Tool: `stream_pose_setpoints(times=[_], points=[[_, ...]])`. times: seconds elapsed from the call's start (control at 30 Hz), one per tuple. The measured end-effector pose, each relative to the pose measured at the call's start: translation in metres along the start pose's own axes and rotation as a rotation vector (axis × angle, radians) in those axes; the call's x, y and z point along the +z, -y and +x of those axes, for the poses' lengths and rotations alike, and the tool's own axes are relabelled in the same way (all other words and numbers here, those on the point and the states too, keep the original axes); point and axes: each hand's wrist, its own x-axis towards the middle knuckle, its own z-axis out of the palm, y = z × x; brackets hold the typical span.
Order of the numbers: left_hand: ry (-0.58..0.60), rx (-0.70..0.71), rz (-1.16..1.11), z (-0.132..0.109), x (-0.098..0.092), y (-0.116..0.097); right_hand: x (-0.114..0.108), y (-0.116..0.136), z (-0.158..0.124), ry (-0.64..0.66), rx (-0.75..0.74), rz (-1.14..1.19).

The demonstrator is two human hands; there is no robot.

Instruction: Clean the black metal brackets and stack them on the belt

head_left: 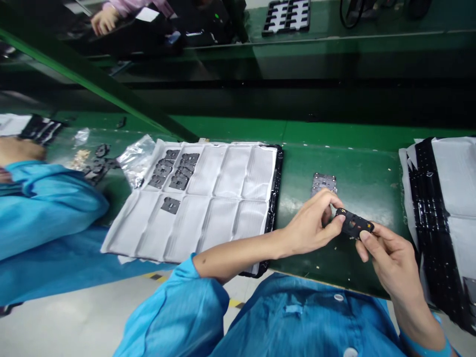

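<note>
Black plate (356, 223): flat, oblong, holed mid-face, gold spots near ends; pinched by left hand (316, 222) and right hand (390, 253).

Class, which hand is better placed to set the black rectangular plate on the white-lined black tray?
Probably the left hand: like the right hand, it holds the plate, but sits nearer the tray.

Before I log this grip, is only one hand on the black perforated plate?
No, the left hand and right hand pinch opposite ends of the plate.
</note>
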Motion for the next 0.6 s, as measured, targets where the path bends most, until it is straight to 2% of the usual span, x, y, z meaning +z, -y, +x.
stream_pose_setpoints(times=[0.1, 0.3, 0.43, 0.6], points=[[-0.063, 0.209, 0.164, -0.003, -0.008, 0.006, 0.000, 0.002, 0.001, 0.005, 0.000, 0.013], [-0.021, 0.459, 0.488, -0.005, -0.022, 0.009, 0.002, 0.010, 0.000, 0.038, 0.007, -0.035], [0.005, 0.514, 0.608, -0.006, -0.028, 0.012, 0.001, 0.014, 0.000, 0.066, -0.010, -0.032], [0.168, 0.475, 0.544, -0.002, -0.032, 0.014, -0.001, 0.020, 0.003, 0.116, -0.051, -0.008]])
